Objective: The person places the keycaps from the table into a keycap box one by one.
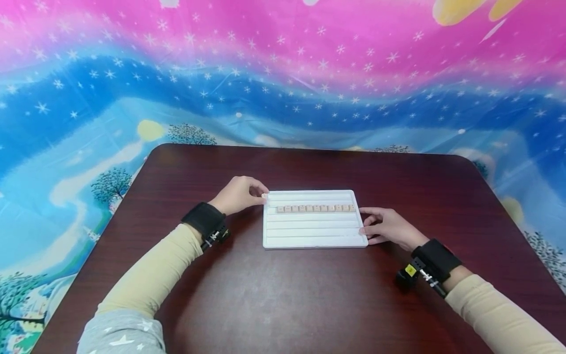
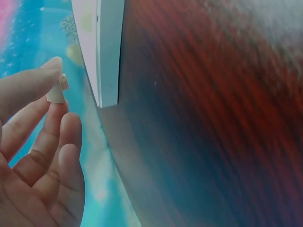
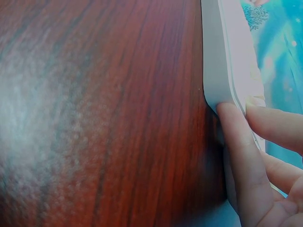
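Observation:
A white ridged tray (image 1: 315, 241) lies on the table, one row of small cream keycaps (image 1: 314, 209) standing along one of its upper grooves. At the tray's far left corner, my left hand (image 1: 239, 195) pinches a single cream keycap (image 2: 57, 94) between thumb and fingertips. That keycap is beside the tray's edge in the left wrist view. My right hand (image 1: 389, 227) grips the tray's right edge near its front corner, with the thumb over the top and fingers along the side wall. Part of that corner is hidden by the fingers in the right wrist view.
The dark red-brown wooden table (image 1: 283, 295) has rounded far corners. Behind it hangs a pink and blue cloth (image 1: 283, 73) printed with snowflakes and trees. Each wrist wears a black strap (image 1: 204, 219) with a small camera mount.

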### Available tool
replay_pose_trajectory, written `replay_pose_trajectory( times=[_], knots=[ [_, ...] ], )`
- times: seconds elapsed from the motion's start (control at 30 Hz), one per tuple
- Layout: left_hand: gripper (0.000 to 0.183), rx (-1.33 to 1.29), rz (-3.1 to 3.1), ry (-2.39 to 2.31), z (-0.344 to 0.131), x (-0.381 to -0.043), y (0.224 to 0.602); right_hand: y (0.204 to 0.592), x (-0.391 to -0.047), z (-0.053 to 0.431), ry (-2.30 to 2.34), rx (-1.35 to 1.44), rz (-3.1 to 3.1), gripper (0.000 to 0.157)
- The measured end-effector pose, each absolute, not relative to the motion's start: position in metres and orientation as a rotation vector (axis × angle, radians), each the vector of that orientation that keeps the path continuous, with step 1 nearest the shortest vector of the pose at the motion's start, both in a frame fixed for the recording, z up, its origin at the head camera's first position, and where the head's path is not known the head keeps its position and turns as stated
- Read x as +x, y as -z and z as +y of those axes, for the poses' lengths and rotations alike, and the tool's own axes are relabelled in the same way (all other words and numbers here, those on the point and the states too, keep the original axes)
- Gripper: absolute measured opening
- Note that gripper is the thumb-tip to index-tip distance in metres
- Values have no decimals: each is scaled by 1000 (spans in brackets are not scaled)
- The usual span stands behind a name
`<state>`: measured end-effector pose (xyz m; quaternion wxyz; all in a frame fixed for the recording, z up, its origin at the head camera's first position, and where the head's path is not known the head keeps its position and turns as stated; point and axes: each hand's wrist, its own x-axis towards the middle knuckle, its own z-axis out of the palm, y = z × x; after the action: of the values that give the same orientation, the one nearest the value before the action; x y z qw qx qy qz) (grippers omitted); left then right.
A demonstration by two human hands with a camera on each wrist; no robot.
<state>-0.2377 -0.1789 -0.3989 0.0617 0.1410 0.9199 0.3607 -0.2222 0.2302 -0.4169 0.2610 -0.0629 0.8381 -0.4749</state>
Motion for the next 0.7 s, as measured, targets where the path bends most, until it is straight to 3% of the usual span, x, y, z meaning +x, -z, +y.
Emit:
replay_pose_trajectory(
  times=[0.7],
  knots=[
    [13,466,2799,-980,-158,-231,407,419,-223,233,1298,-179,2257,74]
  ],
)
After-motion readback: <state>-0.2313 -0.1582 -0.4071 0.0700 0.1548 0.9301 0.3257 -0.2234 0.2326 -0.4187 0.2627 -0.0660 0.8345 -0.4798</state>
